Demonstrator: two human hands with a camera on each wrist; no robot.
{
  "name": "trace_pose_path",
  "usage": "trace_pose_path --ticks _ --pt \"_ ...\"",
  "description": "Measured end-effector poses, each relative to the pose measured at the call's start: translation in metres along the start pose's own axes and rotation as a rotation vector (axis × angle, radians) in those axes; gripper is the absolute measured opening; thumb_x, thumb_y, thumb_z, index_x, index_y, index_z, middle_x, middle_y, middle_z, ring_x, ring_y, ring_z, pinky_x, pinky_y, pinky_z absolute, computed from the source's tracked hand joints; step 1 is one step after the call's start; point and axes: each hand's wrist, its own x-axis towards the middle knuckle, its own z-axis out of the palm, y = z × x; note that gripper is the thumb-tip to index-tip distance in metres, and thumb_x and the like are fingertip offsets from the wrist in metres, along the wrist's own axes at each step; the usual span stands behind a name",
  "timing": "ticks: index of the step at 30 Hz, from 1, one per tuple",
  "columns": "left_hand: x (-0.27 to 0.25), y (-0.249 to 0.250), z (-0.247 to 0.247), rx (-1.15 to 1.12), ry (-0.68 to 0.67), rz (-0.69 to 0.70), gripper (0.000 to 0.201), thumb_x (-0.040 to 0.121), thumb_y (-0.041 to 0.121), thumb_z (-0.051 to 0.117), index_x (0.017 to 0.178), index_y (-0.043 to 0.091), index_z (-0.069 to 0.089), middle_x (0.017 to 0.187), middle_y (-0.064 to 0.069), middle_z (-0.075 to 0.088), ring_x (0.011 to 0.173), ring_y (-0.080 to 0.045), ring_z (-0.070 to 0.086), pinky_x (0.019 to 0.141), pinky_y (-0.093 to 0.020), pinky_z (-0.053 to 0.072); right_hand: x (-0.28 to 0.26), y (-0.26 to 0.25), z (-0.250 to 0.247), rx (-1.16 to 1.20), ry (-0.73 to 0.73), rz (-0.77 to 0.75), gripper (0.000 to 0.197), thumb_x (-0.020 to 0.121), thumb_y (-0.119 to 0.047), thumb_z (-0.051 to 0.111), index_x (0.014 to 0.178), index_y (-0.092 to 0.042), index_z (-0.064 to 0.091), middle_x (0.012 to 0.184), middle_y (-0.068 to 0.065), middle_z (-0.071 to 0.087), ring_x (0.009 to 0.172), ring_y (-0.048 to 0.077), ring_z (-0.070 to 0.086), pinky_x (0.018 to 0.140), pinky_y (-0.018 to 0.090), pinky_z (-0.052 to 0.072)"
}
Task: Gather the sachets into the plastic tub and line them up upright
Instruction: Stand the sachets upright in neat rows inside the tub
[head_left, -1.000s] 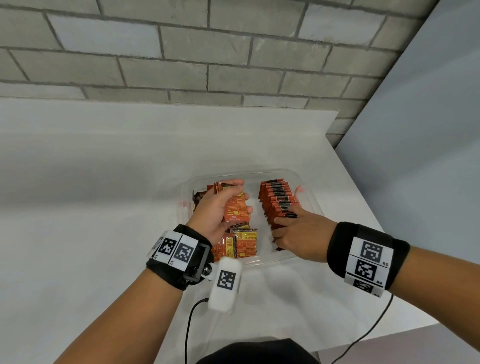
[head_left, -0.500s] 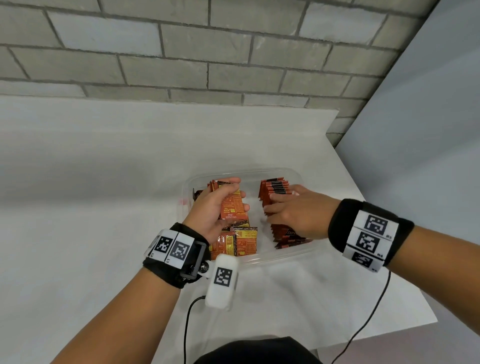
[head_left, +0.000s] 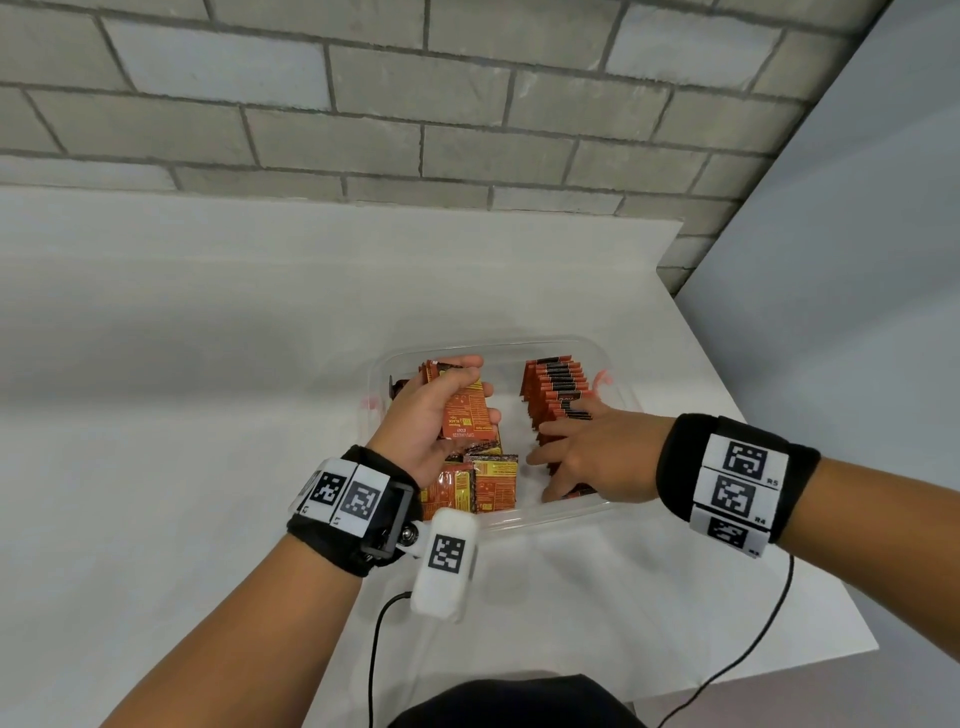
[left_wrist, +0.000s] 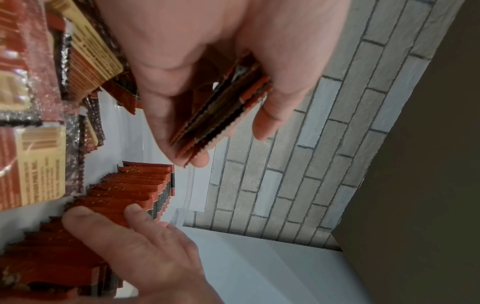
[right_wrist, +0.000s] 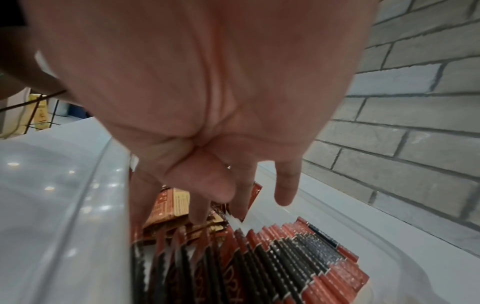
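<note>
A clear plastic tub (head_left: 566, 344) sits on the white table. My left hand (head_left: 441, 400) grips a small stack of red-orange sachets (head_left: 467, 415) above the tub's left half; in the left wrist view this stack (left_wrist: 228, 102) is pinched between thumb and fingers. A row of upright sachets (head_left: 558, 389) fills the tub's right side. My right hand (head_left: 582, 452) lies flat on the near part of that row, fingers straight and spread. From the right wrist, its fingertips (right_wrist: 198, 216) touch the sachets' tops (right_wrist: 298, 257). Loose sachets (head_left: 475, 488) lie flat at the tub's near left.
The white table (head_left: 182, 415) ends at a right edge (head_left: 779, 493) close beside the tub. A grey brick wall (head_left: 467, 104) stands behind. Wrist-camera cables (head_left: 374, 649) hang off the near table edge.
My right hand slid along the upright row towards its far end, then back to the near part. The left hand keeps its stack almost still.
</note>
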Motion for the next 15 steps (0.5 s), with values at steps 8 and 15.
trace_pose_path --ticks 8,15 --pt "0.0002 0.0002 -0.0003 0.007 0.0 -0.002 0.021 0.093 0.016 0.056 0.112 0.014 0.064 0.091 -0.01 0.068 0.07 -0.025 0.067 0.071 -0.039 0.056 0.007 -0.0038 -0.0016 -0.045 -0.042 0.025 0.043 0.094 -0.012 0.052 0.13 -0.037 0.054 0.154 -0.007 0.026 0.145 0.026 0.009 0.114 0.053 0.006" --pt "0.0014 -0.0002 -0.001 0.004 0.006 -0.008 0.022 0.093 0.015 0.057 0.113 0.012 0.063 0.09 -0.011 0.067 0.069 -0.026 0.067 0.067 -0.037 0.056 0.0092 -0.0063 0.0008 -0.089 -0.106 0.064 0.043 0.094 -0.014 0.054 0.133 -0.033 0.051 0.155 -0.006 0.024 0.146 0.026 0.005 0.115 0.054 -0.001"
